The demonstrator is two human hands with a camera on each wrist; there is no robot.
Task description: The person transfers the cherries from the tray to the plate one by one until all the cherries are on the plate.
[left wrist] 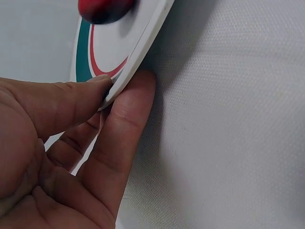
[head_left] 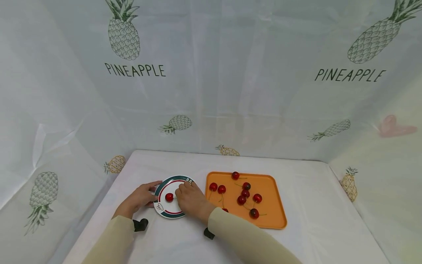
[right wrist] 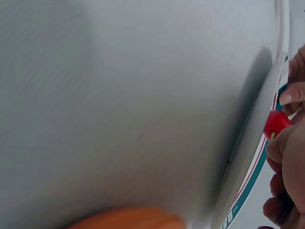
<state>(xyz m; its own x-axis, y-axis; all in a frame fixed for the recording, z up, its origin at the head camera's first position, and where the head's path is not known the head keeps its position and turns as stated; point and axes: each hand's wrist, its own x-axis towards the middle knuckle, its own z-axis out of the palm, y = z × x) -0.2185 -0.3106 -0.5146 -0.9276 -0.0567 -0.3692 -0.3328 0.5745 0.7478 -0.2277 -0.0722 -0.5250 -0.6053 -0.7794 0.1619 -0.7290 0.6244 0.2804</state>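
Observation:
A round white plate [head_left: 171, 210] with a green rim band and a red ring is at the left part of the table. My left hand [head_left: 140, 199] pinches its left edge, thumb on top and fingers underneath, as the left wrist view shows. One red cherry [head_left: 169, 197] is at the plate's face; in the right wrist view its short green stem [right wrist: 272, 136] runs to the fingertips of my right hand [head_left: 192, 200], which pinch it. Whether the cherry bears on the plate cannot be told. The right hand covers the plate's right part.
Right of the plate lies an orange tray [head_left: 270, 205] with several stemmed cherries [head_left: 241, 200] spread over it. My right forearm crosses its near left corner and partly hides one cherry [head_left: 225, 210]. A white cloth printed with pineapples [head_left: 123, 39] hangs behind the table.

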